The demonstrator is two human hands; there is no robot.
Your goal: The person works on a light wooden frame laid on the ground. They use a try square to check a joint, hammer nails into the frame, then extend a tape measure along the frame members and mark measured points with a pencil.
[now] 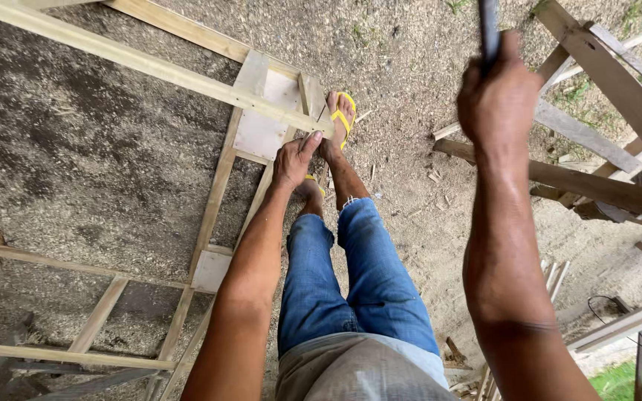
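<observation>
Frame (261, 111) of pale wood lies on sawdust; my left hand (293, 157) presses its rail, right hand (496, 96) above it clenches a dark handle (489, 30).

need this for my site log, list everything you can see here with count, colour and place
wooden frame: one, pale wood with pale panels, lying on the ground at left
ground: grey-brown dirt strewn with sawdust
stacked timber: several pieces, weathered brown, at right
flip-flops: two, yellow, on the feet by the frame's corner
jeans: one pair, blue, rolled at the shin
dark tool handle: one, raised at top right
left hand: at the frame's corner
right hand: grip shut on the handle
</observation>
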